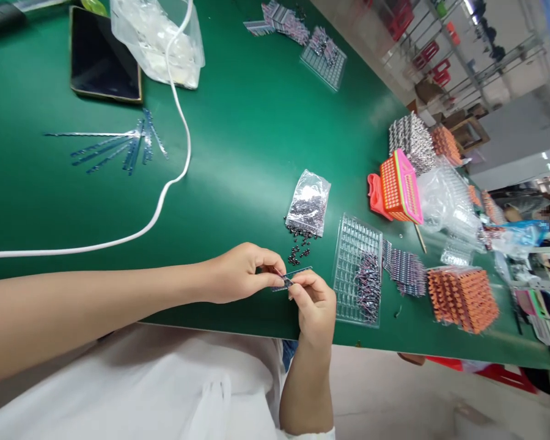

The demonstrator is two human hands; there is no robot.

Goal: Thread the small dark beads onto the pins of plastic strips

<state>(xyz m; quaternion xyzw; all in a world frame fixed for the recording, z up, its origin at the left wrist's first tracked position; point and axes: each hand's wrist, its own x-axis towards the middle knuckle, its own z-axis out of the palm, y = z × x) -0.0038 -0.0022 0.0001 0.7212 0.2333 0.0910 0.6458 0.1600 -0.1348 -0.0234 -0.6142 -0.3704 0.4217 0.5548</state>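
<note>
Head view: dark piece [285, 282] sits between both hands [242, 275] [317, 302].

Green tabletop [238, 134], pale floor [380, 397], grey partition [522, 125], metal racking [461, 52]

Left hand [245, 275] and right hand [316, 299] both pinching some tiny dark piece [285, 283] over the green table [238, 140], baggie of dark bits [308, 205] just past, clear tray [347, 263] alongside.

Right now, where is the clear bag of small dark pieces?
In the head view, the clear bag lies right of centre on the green table, beyond the right hand, with small dark pieces spilled at its near edge.
</note>
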